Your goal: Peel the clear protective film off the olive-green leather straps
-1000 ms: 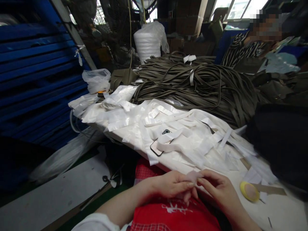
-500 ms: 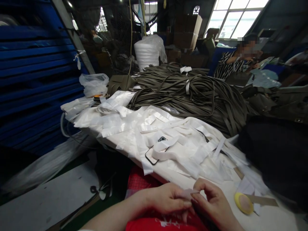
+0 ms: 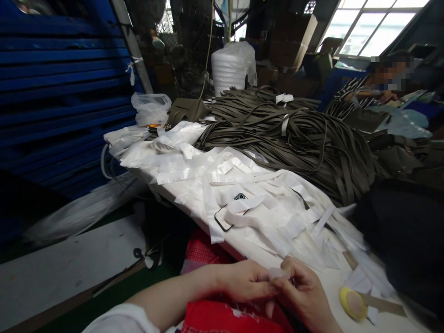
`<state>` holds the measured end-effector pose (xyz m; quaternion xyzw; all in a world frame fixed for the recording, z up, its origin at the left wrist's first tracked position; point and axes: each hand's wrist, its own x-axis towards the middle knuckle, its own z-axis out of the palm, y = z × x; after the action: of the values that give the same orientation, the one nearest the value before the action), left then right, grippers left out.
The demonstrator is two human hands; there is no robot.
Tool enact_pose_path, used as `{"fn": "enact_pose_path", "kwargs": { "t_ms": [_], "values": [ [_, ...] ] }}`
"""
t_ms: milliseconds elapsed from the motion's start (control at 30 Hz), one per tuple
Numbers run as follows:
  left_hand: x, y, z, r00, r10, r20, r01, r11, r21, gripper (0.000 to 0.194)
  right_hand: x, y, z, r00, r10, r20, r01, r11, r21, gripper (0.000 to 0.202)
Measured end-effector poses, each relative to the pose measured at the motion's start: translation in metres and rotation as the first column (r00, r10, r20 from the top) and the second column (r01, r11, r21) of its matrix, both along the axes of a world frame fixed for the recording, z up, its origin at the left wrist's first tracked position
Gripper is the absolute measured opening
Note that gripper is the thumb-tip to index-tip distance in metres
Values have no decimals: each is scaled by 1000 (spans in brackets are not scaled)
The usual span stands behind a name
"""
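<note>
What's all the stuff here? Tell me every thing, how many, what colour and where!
blue slats: many, blue, left
plastic bag: one, clear, table's far left
wrapped roll: one, white, back middle
windows: several, bright, back
straps: too many to count, dark grey-green, table's far side
strips: many, white, across table
phone: one, pale, under a strip
yellow roll: one, table's near right
black shape: one, right, unclear
other person: one, striped top, back right
apron: one, red, lap
small piece: one, whitish, between hands
left hand, right hand: bottom middle
</note>
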<state>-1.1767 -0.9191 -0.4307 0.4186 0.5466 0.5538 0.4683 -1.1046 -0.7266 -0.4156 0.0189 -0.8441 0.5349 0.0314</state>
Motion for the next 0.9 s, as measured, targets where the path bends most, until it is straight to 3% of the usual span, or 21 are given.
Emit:
{"fn": "enact_pose_path", "kwargs": {
  "t_ms": [100,200,267,333,467,600,667,700,767,800,833,900],
  "values": [
    [1,0,-2,999,37,40,-36,999,-40,77,-15,7,-5,998,56,-2,-56,998,3,41],
    [0,-5,-4,994,104,21,-103,992,-69,72,-42,21,-15,999,31,-36,-21,969,246,39],
    [-1,-10,-3,988,150,-22,-151,986,-69,68,-60,28,-25,997,-34,-71,64,872,485,38],
    [-2,-14,-1,984,174,-49,-177,981,-82,62,-72,31,-35,996,-35,-86,80,787,611,31],
    [-1,-21,4,977,194,-84,-203,972,-122,44,-76,36,-39,992,-39,-120,106,772,627,29],
    [-1,-25,12,935,229,-270,-264,959,-101,38,-69,45,-14,949,-134,-286,287,744,603,37],
    [-5,-26,19,810,320,-492,-369,929,-2,33,-62,47,6,912,-152,-381,359,746,561,36],
    [-8,-26,23,700,379,-605,-428,901,69,27,-57,46,17,898,-154,-412,373,763,528,34],
    [-17,-24,30,462,442,-769,-494,848,190,23,-39,44,39,901,-146,-409,333,836,437,27],
    [-22,-23,32,380,426,-821,-489,846,213,25,-27,42,48,920,-134,-368,281,880,382,24],
    [-28,-21,34,332,382,-863,-457,865,207,25,-13,41,57,946,-113,-305,213,924,319,23],
    [-37,-18,35,330,247,-911,-325,936,136,18,17,40,69,985,-60,-160,89,979,184,24]
  ]
}}
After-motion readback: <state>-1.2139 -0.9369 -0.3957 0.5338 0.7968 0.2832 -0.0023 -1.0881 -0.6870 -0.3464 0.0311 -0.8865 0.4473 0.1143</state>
